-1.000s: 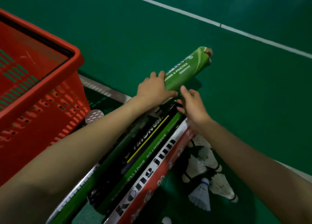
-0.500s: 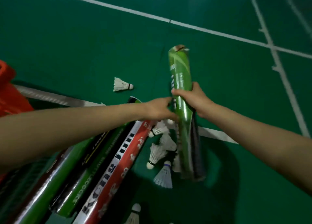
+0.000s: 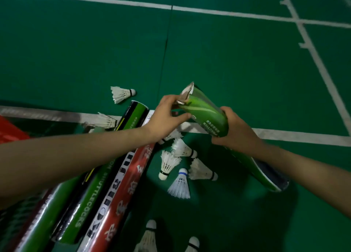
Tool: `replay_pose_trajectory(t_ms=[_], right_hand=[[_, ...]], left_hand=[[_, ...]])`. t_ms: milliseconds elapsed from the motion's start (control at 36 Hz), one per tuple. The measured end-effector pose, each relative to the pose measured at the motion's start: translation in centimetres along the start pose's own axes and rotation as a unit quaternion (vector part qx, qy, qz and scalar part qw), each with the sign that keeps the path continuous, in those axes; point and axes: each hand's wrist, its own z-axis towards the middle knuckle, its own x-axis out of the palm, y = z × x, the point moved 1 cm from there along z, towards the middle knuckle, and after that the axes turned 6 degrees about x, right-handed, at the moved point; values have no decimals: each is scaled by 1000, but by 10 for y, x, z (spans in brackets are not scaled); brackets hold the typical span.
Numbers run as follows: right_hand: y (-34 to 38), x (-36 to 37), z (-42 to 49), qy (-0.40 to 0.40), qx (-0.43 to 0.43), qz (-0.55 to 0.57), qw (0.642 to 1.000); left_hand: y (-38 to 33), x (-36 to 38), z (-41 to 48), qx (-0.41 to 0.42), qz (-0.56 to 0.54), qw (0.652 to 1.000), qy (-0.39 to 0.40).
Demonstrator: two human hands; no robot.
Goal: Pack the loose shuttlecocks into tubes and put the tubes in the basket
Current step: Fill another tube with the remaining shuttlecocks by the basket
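Both hands hold the green tube [image 3: 207,113]: right hand [image 3: 236,132] wraps its middle, left hand [image 3: 167,117] pinches its torn end.

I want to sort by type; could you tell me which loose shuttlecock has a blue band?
The blue-banded shuttlecock, lowest of the central cluster; the others show black bands.

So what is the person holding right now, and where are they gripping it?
A green shuttlecock tube. The right hand grips its middle; the left hand pinches the torn top end.
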Motion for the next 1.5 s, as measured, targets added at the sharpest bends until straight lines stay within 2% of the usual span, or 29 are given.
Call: replay_pose_trajectory(t_ms=[83,194,361,444,528,611,750,861,917,972,1056,1139,1222,1306,1417,1500], right_hand=[[-5,1,-14,-41,-36,-77,996],[-16,19,-31,-46,-56,-200,977],[-6,36,-35,-7,-77,-197,977],[1,42,-36,22,-84,-196,977],[-2,43,-36,31,-67,-191,979],[-7,43,-37,25,-60,-189,980],[-8,46,-45,32,-88,-219,971],[-9,46,-50,36,-96,-225,969],[-9,44,-51,32,-95,-217,971],[-10,42,-51,23,-94,-205,974],[-11,39,-49,9,-87,-185,979],[-9,38,-46,1,-79,-168,983],[-5,35,-45,-12,-81,-155,984],[4,28,-45,-39,-86,-140,986],[17,21,-44,-76,-109,-119,984],[24,18,-42,-90,-119,-109,983]], left_hand=[[1,9,-16,-20,-78,997,3],[11,22,-32,-65,-87,993,50],[37,33,-61,-129,-77,974,169],[40,25,-62,-116,-21,973,199],[50,10,-62,-68,120,977,160],[67,7,-69,-71,226,960,152],[76,25,-86,-108,261,935,215],[73,28,-84,-81,279,940,180],[67,23,-81,-93,263,948,152],[57,16,-77,-93,216,968,90],[41,3,-68,-51,115,992,-28],[28,-4,-60,-41,7,995,-89],[14,0,-55,-21,-47,995,-83],[7,11,-54,-2,-57,998,-41],[7,22,-54,0,-127,992,9],[10,27,-52,24,-60,995,72]])
